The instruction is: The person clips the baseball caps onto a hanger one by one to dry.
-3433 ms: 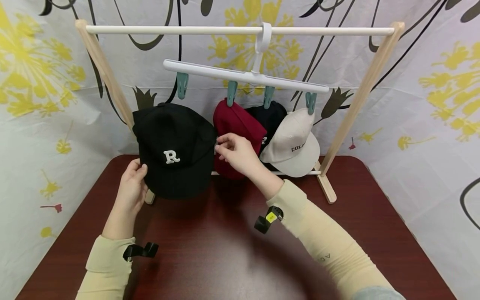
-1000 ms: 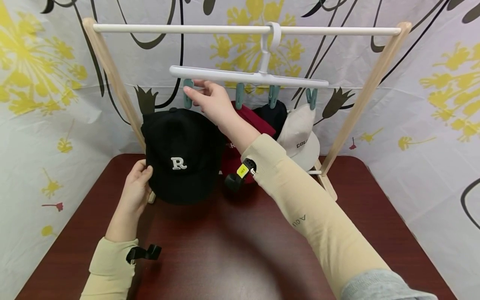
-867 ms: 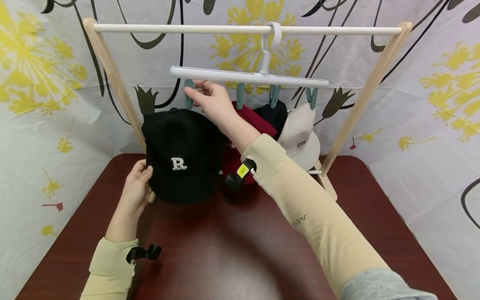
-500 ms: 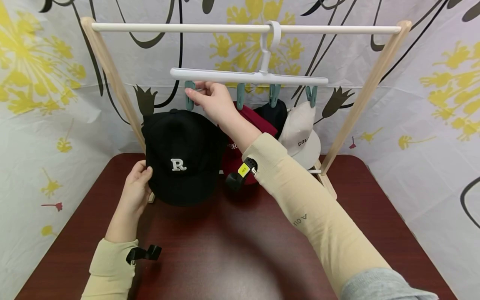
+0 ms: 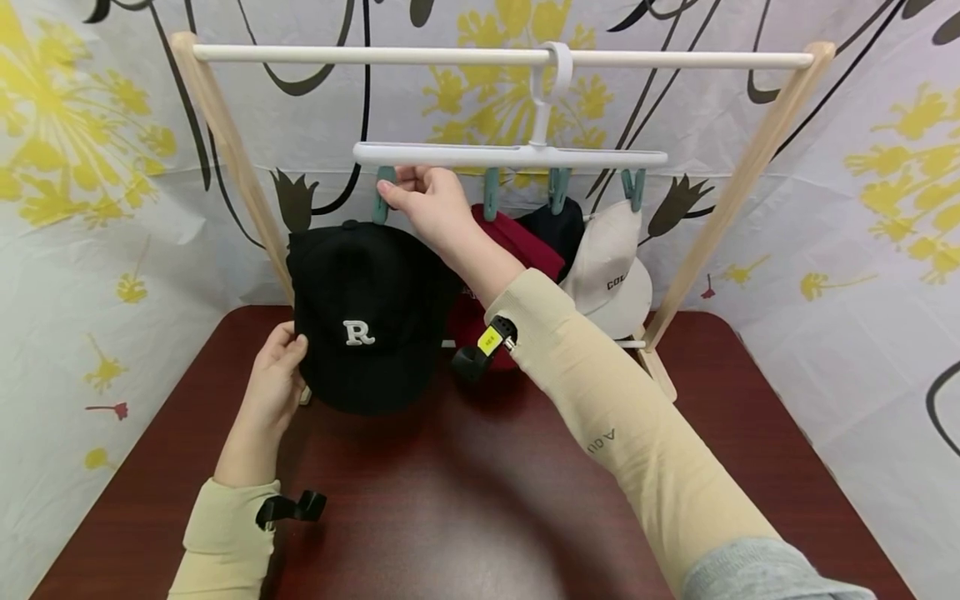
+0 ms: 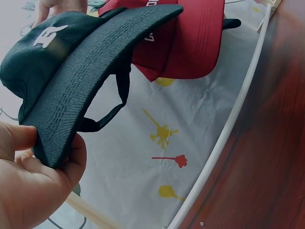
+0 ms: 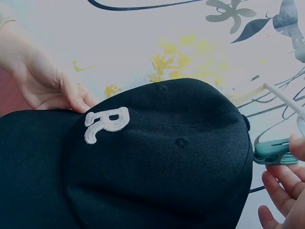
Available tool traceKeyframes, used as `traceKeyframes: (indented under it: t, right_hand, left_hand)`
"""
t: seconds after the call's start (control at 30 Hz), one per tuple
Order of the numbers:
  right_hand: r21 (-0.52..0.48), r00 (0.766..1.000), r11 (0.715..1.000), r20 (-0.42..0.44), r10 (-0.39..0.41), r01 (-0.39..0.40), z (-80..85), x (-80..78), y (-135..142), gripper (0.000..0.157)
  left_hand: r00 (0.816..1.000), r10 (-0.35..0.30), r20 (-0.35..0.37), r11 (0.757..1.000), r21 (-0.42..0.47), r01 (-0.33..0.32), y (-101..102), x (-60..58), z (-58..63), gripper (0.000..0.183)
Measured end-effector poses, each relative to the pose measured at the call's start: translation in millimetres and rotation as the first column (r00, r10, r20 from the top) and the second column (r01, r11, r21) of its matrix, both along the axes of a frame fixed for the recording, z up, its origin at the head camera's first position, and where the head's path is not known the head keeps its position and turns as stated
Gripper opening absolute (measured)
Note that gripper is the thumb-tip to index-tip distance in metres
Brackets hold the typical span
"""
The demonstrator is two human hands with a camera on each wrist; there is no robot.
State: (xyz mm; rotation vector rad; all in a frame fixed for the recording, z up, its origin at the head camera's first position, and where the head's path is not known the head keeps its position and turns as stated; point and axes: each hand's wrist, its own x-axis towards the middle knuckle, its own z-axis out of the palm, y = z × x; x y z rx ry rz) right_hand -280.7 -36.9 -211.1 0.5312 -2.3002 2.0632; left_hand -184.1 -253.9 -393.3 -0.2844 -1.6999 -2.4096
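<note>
My left hand (image 5: 273,375) pinches the brim edge of a black baseball cap (image 5: 375,283) with a white R on its front. In the left wrist view the thumb lies on one face of the brim (image 6: 71,102), fingers curled under it. My right hand (image 5: 435,204) pinches a teal clip (image 5: 384,196) at the left end of the white hanger (image 5: 450,155). In the right wrist view, the clip's tip (image 7: 257,155) is right at the edge of the cap's crown. Thumb and fingers press the clip's handles from opposite sides.
A wine-red cap (image 5: 517,237), a dark navy cap (image 5: 566,229) and a cream cap (image 5: 603,258) hang from other teal clips. The hanger hooks over a white rod (image 5: 337,55) between wooden posts (image 5: 738,192). The rack stands on a dark red-brown table (image 5: 465,500).
Since the earliest frame, my right hand has gone from beside the black cap up to the left clip. The tilted hanger now hangs nearly level. My left hand keeps its hold on the brim.
</note>
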Motion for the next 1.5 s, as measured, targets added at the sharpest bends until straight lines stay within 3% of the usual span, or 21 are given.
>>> traceKeyframes:
  t: [0.3,0.77,1.07,1.5]
  right_hand:
    - [-0.050,1.000,0.999,-0.020,-0.006,0.005,-7.2,-2.5,-2.2,0.016]
    - [-0.036,1.000,0.999,0.006,-0.010,0.010,-8.6,-5.0,0.7,0.013]
    - [-0.024,0.999,0.999,-0.005,0.036,-0.036,-8.9,-2.6,2.7,0.013]
    - [0.013,0.997,0.997,-0.021,0.079,-0.079,-8.3,4.4,2.4,0.018]
  left_hand:
    - [1.000,0.009,-0.012,1.000,0.007,-0.009,-3.1,1.6,-5.2,0.011]
    - [0.998,0.003,-0.066,1.000,0.028,-0.001,-4.1,-0.4,-8.3,0.012]
    - [0.996,0.003,-0.087,0.999,0.038,0.000,-4.4,-0.8,-8.6,0.014]
    - [0.999,0.030,-0.044,0.996,0.082,-0.027,-2.9,0.5,-5.8,0.013]
